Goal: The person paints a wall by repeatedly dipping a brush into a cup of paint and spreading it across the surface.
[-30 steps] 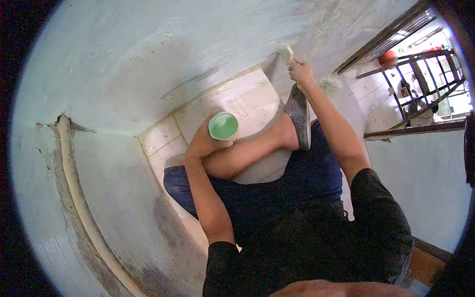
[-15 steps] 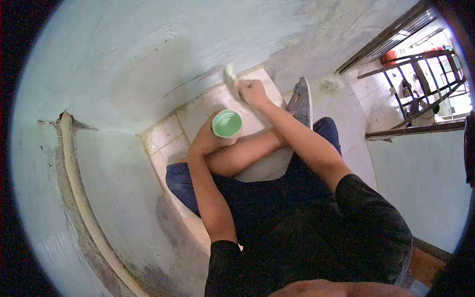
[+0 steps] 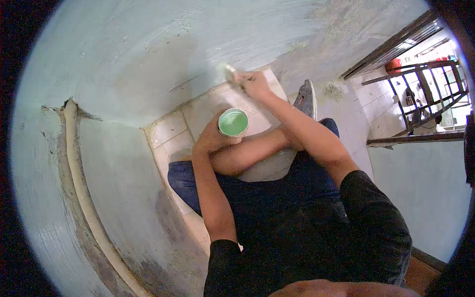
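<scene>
My left hand is wrapped round a small can of light green paint, held upright over my crossed legs. Gripped in my right hand is a paintbrush, blurred by motion, its bristle end toward the wall. The brush overlaps the lower part of this wall, just above where it meets the tiled floor. Pale blue-green paint covers much of the wall, with bare grey patches and streaks. My right-hand fingers close round the handle, which they mostly hide.
A pale pipe runs down the left wall in a rough channel. My shoe rests on the floor beyond my right forearm. At the right, a dark barred frame stands by a bright opening, with a red object behind it.
The brush has shifted slightly, its bristle end tilting further left toward the wall. The view has moved a little, and the can stays in my left hand.
</scene>
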Action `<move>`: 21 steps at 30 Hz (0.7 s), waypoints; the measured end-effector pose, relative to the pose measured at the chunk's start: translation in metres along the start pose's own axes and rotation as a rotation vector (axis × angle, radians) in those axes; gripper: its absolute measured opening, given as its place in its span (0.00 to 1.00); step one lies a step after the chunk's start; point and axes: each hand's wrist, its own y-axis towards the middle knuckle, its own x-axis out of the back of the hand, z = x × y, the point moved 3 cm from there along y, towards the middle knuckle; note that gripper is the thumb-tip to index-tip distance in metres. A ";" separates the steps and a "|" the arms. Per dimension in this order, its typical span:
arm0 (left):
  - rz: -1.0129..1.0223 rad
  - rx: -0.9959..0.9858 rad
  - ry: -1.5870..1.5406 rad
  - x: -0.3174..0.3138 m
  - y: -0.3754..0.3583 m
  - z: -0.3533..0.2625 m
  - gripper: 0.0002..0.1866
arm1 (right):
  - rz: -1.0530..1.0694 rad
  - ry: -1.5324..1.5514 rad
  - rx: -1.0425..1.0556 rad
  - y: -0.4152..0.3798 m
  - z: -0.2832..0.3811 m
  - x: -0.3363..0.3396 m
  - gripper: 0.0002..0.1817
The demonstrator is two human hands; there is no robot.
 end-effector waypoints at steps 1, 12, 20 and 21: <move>-0.033 0.000 0.017 0.000 -0.001 0.001 0.55 | -0.040 -0.024 -0.048 -0.003 0.000 0.016 0.15; -0.050 -0.061 -0.035 -0.003 0.001 -0.026 0.49 | -0.533 0.333 -0.122 0.012 -0.056 0.137 0.18; -0.268 0.150 -0.088 0.063 -0.043 -0.033 0.40 | -0.560 0.020 0.022 0.019 -0.035 -0.003 0.20; -0.446 0.088 -0.037 0.076 -0.052 -0.023 0.41 | -0.544 0.018 0.005 0.004 -0.018 -0.022 0.20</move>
